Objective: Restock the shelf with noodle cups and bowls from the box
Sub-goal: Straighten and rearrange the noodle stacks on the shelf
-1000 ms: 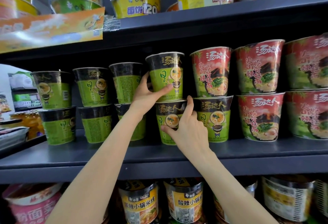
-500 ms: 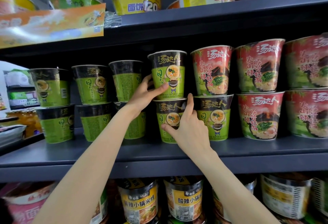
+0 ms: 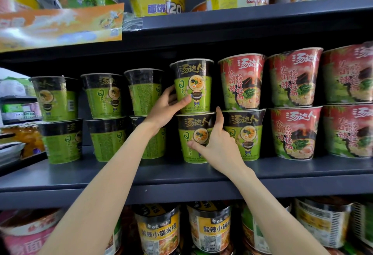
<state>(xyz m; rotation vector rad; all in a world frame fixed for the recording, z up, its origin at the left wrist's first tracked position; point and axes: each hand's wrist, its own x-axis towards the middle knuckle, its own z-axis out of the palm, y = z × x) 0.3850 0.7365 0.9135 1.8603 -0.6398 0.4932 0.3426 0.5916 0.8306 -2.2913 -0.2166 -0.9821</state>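
Upper cup (image 3: 193,85): upright, stacked on the lower cup (image 3: 192,137), directly above it.
Left hand (image 3: 167,105): fingers curled round the upper cup's left side.
Right hand (image 3: 214,143): thumb and fingers curled round the lower cup.

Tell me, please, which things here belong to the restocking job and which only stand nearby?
Job in hand:
- upper green cup, held by the left hand
- lower green cup, held by the right hand
- middle shelf

Standing nearby:
- red cups
- yellow bowl above
- orange-label cups below
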